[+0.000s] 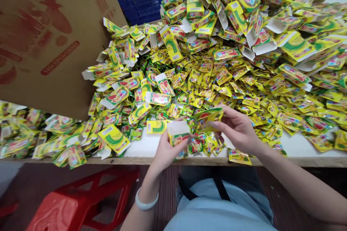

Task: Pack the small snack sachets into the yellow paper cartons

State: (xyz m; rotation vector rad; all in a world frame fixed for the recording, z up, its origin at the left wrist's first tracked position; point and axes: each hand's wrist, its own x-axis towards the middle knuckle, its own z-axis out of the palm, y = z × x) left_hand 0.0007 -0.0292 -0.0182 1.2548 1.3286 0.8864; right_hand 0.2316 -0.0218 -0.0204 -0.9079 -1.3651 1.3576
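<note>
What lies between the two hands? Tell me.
In the head view, loose yellow-green sachets lie between the left hand, holding an open box, and the right hand.

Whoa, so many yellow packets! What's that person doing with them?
A person sits at a table heaped with yellow-green sachets and small cartons. The left hand holds an open little carton, and the right hand holds a bunch of sachets right beside its opening.

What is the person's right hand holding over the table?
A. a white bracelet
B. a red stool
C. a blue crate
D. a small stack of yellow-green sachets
D: the right hand pinches a small stack of yellow-green sachets beside the open little box in the left hand.
</note>
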